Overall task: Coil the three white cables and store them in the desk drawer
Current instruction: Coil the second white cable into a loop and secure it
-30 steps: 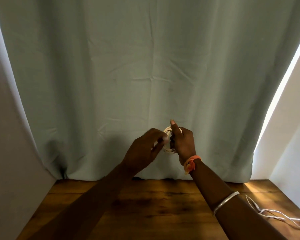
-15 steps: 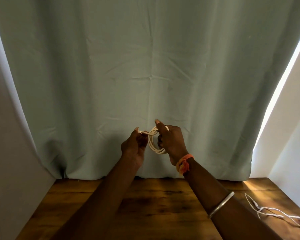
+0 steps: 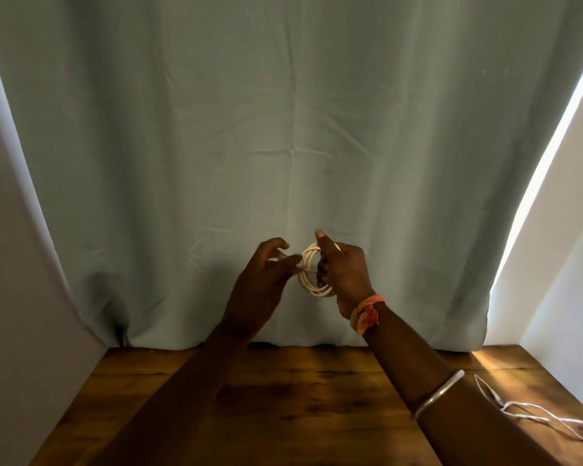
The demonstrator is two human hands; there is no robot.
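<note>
Vs 0.5 s ago: left hand [image 3: 266, 280] is no longer pinching a cable end out to the side; it is now sitting closer to the coil w/ fingers loosened. Right hand [image 3: 345, 274] is sitting a bit further right in view, coil rotated so more of its loop is showing. Loose cable on desk is lying unchanged.

Near: wooden desk [image 3: 283, 398] is filling the bottom of view, both forearms crossing above it. Loose white cable [image 3: 549, 413] is lying uncoiled on the desk's right edge, just beside the right forearm, not touching it as far as I can tell. Silver bangle [image 3: 440, 393] is sitting mid right forearm; orange wrist tie [image 3: 366, 312] is sitting at the right wrist.

Mid: both hands are raised above the desk. Left hand is curling, fingers spread slightly, thumb and forefinger tips meeting the coil's left side; whether they are actually pinching a strand, can't tell. Right hand is closing round the coiled white cable [image 3: 312, 275], index finger pointing up, other fingers folding thru the loop.

Coil: several turns, roughly round, cream-white, hanging upright between the two hands, w/ a wrap crossing its upper left.

Far: grey-green curtain [image 3: 283, 129] is hanging behind, bright gap along its right edge.
</note>
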